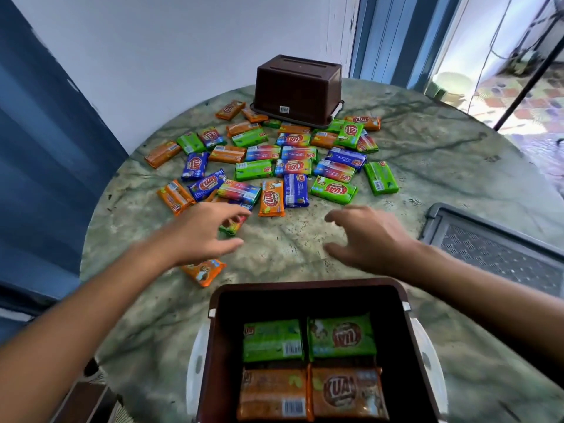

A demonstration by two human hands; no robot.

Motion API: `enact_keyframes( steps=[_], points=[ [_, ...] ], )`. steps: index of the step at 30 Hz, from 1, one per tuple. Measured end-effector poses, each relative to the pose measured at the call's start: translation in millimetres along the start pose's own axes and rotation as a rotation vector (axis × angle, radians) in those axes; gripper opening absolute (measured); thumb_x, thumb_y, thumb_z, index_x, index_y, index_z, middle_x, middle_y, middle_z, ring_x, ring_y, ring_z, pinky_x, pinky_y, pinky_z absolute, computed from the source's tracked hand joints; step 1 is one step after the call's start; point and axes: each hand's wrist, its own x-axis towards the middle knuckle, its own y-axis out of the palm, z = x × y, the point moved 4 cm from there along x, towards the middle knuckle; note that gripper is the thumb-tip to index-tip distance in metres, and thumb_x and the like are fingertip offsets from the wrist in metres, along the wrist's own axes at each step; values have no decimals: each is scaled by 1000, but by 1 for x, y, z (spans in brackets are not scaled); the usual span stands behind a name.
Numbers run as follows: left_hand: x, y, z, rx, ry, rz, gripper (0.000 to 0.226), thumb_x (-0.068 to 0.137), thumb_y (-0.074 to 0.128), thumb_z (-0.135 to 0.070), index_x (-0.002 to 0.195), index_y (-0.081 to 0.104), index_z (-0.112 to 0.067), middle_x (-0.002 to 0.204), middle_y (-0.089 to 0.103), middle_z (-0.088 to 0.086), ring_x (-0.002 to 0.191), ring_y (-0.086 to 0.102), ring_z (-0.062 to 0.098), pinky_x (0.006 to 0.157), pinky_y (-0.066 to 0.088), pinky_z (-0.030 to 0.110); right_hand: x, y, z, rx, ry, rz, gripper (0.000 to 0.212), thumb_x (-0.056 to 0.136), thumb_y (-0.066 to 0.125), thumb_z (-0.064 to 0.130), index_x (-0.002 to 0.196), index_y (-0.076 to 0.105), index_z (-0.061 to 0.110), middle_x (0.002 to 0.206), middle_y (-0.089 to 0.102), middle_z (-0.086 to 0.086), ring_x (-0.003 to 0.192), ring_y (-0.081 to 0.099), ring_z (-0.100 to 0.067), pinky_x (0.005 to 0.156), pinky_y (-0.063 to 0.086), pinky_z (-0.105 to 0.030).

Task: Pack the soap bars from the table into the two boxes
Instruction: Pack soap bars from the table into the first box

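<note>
Several wrapped soap bars (293, 166) in orange, green, blue and rainbow wrappers lie scattered across the middle of the round table. An open brown box (308, 285) stands at the near edge; two green bars (341, 337) and two orange bars (346, 392) lie flat inside it. A second brown box (297, 83) stands upside down at the far side. My left hand (201, 233) hovers with spread fingers over a rainbow bar (233, 225), above an orange bar (204, 271). My right hand (372, 236) hovers open over bare table, holding nothing.
The green marbled table (442, 166) is round, its edge curving away on the left. A grey lattice lid (494, 248) lies at the right edge. A white wall and blue door stand behind; an open doorway is at the right.
</note>
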Motion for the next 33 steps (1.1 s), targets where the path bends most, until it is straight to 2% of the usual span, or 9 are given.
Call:
enact_keyframes(
  steps=[5,9,12,17,20,23,26,29,33],
  points=[
    [14,9,79,212,-110,219,62,74,76,-37,130,54,-23,116,65,3,102,60,18,87,49,35,59,27,-24,-53,135,47,39,84,59,38,116,59,17,108,67,-5,96,63,-27,71,52,-33],
    [15,29,120,287,-86,367,72,69,78,-39,134,50,-24,128,58,0,117,52,18,97,44,35,106,49,-13,-116,122,74,32,85,58,36,109,61,15,95,66,-6,83,61,-26,61,44,-29],
    [12,51,141,348,-35,472,80,66,77,-44,137,43,-27,131,52,-3,119,46,16,98,42,34,145,71,5,-112,102,100,26,87,55,32,102,60,12,98,65,-10,81,59,-29,61,40,-30],
    [7,84,158,399,93,594,92,62,80,-38,142,37,-26,140,39,2,129,35,19,102,37,31,224,104,49,35,-37,185,46,89,58,34,131,49,16,123,56,-13,110,56,-33,86,49,-43],
    [8,94,155,404,186,592,79,62,78,-35,132,45,-24,131,45,4,123,41,22,94,43,38,265,124,66,15,-33,217,62,93,54,32,148,29,19,146,36,-15,129,42,-36,100,40,-46],
    [10,98,152,439,197,555,66,64,76,-31,123,49,-20,124,50,6,117,45,24,88,47,41,280,154,70,51,45,308,66,94,47,34,152,16,26,154,25,-14,135,34,-38,108,31,-50],
    [11,101,151,500,169,555,66,65,77,-34,123,47,-22,125,48,5,118,46,24,89,47,40,277,170,73,-9,40,186,57,96,44,31,148,24,20,142,42,-20,127,42,-39,103,35,-50],
    [13,97,152,479,127,549,72,64,78,-39,128,47,-24,125,50,3,117,49,23,89,47,39,266,161,81,32,50,124,61,90,56,25,144,29,13,133,46,-23,121,43,-39,97,40,-47],
    [14,64,137,367,67,354,79,55,76,-50,125,52,-23,116,58,2,104,57,23,81,49,35,228,121,85,112,-25,73,78,79,71,34,142,31,12,132,45,-16,121,44,-33,96,43,-45]
  ],
)
